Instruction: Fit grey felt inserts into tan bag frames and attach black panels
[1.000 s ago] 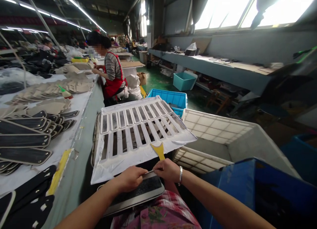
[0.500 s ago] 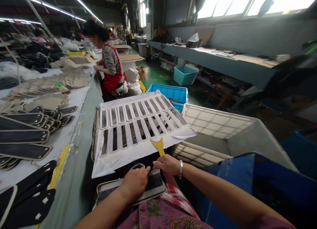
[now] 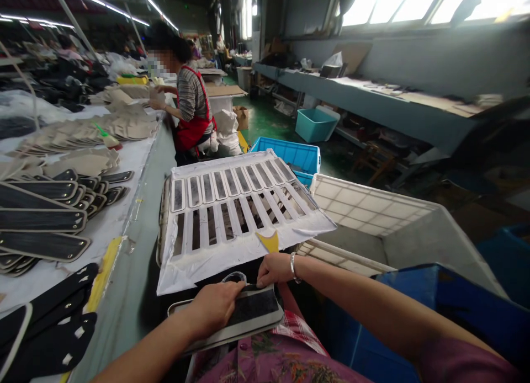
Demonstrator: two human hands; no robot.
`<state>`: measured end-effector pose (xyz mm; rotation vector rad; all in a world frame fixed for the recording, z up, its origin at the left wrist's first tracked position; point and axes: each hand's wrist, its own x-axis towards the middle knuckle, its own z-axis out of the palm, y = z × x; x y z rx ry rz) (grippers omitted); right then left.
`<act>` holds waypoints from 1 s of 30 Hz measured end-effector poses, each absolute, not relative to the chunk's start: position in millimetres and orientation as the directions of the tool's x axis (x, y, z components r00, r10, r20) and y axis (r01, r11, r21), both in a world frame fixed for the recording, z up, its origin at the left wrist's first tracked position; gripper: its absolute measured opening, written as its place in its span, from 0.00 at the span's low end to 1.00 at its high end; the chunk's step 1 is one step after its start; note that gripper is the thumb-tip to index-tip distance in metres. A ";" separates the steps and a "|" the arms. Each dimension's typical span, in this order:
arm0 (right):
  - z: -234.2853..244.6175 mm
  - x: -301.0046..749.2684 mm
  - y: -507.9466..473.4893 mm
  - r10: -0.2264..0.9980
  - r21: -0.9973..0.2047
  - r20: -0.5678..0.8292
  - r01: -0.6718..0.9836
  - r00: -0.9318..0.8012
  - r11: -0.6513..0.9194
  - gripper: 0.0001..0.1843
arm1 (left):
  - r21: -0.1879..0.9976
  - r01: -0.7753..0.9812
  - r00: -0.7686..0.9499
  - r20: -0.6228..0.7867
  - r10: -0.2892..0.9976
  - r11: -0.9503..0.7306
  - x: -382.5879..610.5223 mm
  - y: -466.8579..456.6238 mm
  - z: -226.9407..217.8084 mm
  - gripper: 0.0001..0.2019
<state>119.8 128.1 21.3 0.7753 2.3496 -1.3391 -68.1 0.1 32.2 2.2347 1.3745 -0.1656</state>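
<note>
On my lap lies a dark rectangular panel (image 3: 253, 307) with a pale rounded border, partly hidden by my left forearm. My left hand (image 3: 221, 301) presses down over it, its bent fingers together at the far edge. At that same edge, toward the right, my right hand (image 3: 274, 269) is closed, thumb and fingers pinched on a dark strip of the panel's rim. A yellow tool with a notched, flared end (image 3: 269, 242) sticks out behind my right hand; its handle is hidden. Just beyond my left fingers shows a clear round rim (image 3: 234, 276).
Ahead is a white slotted board (image 3: 186, 264) with dark strips in its back row. Right of it stand a white crate (image 3: 418, 245) and a blue bin (image 3: 385, 322). The left worktable (image 3: 124, 294) carries stacked dark straps (image 3: 45, 245). A person in a red apron (image 3: 194, 118) sits beyond.
My right hand has drawn in slightly leftward along the panel's far edge, covering more of the yellow tool. More of the panel's dark face shows beside my left hand. The view has shifted slightly.
</note>
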 end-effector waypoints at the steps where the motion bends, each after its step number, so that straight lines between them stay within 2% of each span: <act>1: 21.5 118.6 128.8 0.282 -0.693 -0.526 0.596 -0.803 0.406 0.14 | 0.390 0.852 0.494 -0.377 0.783 -0.350 -78.0 -0.5 33.8 0.24; 10: 16.2 102.6 117.9 0.152 -0.781 -0.494 0.513 -0.856 0.356 0.20 | 0.404 0.836 0.522 -0.376 0.766 -0.371 -92.9 -7.2 30.8 0.26; 15: 19.8 76.5 117.5 0.030 -0.740 -0.560 0.516 -0.828 0.432 0.20 | 0.399 0.842 0.510 -0.372 0.776 -0.363 -97.2 -7.7 30.8 0.25; 19: 19.7 64.4 118.8 0.013 -0.740 -0.576 0.528 -0.818 0.416 0.20 | 0.456 0.794 0.573 -0.342 0.745 -0.401 -119.4 -10.8 37.5 0.25; 24: 17.4 54.3 115.0 -0.032 -0.811 -0.523 0.487 -0.851 0.324 0.21 | 0.497 0.784 0.576 -0.359 0.734 -0.372 -150.5 -20.8 43.1 0.26; 30: 22.9 26.3 105.1 -0.051 -0.792 -0.536 0.481 -0.842 0.376 0.19 | 0.495 0.785 0.570 -0.341 0.748 -0.372 -159.7 -27.4 41.2 0.27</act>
